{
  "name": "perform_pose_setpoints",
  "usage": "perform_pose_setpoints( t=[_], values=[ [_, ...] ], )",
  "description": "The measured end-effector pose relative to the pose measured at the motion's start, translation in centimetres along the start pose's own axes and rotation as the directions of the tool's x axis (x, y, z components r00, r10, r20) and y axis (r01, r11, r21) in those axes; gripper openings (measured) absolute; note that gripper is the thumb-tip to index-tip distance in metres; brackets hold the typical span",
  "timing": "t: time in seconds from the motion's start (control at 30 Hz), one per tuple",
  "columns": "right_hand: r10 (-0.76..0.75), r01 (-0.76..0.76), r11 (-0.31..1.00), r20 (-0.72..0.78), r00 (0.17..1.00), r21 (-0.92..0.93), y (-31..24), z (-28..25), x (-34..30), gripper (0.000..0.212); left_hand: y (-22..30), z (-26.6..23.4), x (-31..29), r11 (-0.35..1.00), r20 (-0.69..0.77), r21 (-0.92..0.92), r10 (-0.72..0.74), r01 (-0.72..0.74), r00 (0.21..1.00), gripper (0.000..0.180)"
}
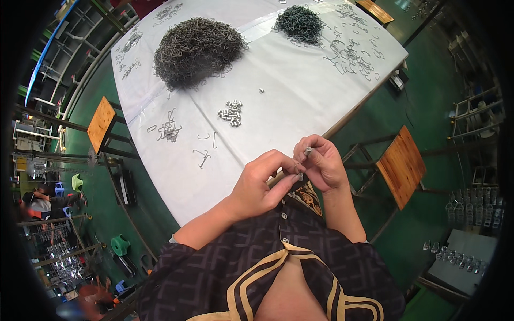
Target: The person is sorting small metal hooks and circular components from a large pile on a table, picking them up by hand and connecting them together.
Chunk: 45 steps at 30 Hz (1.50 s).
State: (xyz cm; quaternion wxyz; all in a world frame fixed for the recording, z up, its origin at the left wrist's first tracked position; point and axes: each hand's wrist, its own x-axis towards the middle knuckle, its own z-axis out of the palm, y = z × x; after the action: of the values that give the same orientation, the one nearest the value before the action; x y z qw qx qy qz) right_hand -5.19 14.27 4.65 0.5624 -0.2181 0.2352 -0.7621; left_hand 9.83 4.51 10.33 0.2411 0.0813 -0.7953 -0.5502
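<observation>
Nearest the camera is the person's dark patterned shirt (267,267) with pale gold bands, and just above it the two hands meet over the near edge of the white-covered table (300,96). The right hand (321,163) is closed on a small grey metal sleeve (308,151), pinched upright between thumb and fingertips. The left hand (262,182) is closed too, its fingertips pressed to a thin wire piece (297,172) that runs between the two hands; how much of that wire it holds is hidden by the fingers.

Both parts are tiny and held only at the fingertips, right above the table's edge. A slip would likely send the sleeve or the wire into the lap or onto the green floor (407,107), where so small a thing is hard to find. If the wire end and the sleeve's bore are not in line, the wire could bend or skid off and prick a finger.

Further out on the cloth lie a small heap of spare sleeves (231,112), well apart from the hands, and loose wire hooks (203,156) between. Beyond them stand a large mound of tangled wire hooks (195,51) and a smaller mound (301,22). A reaching sleeve might drag loose hooks off the edge. Wooden stools (401,166) stand beside the table.
</observation>
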Motion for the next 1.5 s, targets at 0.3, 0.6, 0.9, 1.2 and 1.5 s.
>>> perform_pose_setpoints(
  t=[0.3, 0.6, 0.9, 1.2, 1.5],
  values=[
    [0.002, -0.002, 0.998, -0.002, 1.000, -0.064, -0.2, 0.8, -0.6, 0.012, 0.8, 0.3, 0.8, 0.998, 0.008, -0.001, -0.066, 0.066, 0.998, 0.012],
    [0.013, -0.014, 0.996, -0.011, 1.000, -0.087, -0.3, 0.8, -0.6, 0.012, -0.1, 0.6, 0.8, 0.998, -0.005, 0.006, -0.056, 0.056, 0.998, 0.011],
    [-0.128, 0.124, 0.968, 0.000, 0.992, -0.219, -1.3, 0.6, -1.2, 0.010, -2.9, -3.1, 4.5, 0.997, 0.122, 0.077, -0.018, 0.008, 0.992, 0.008],
    [-0.105, 0.068, 0.954, -0.113, 0.988, -0.292, -3.2, 0.6, -2.9, 0.011, -19.6, -3.4, 12.6, 0.677, 0.067, 0.734, 0.009, -0.055, 0.998, 0.031],
    [-0.319, 0.310, 0.940, -0.043, 0.947, -0.140, -3.5, 0.2, -3.0, 0.013, -20.2, -6.4, 11.8, 0.589, 0.067, 0.807, -0.046, -0.027, 0.997, 0.016]
  ],
)
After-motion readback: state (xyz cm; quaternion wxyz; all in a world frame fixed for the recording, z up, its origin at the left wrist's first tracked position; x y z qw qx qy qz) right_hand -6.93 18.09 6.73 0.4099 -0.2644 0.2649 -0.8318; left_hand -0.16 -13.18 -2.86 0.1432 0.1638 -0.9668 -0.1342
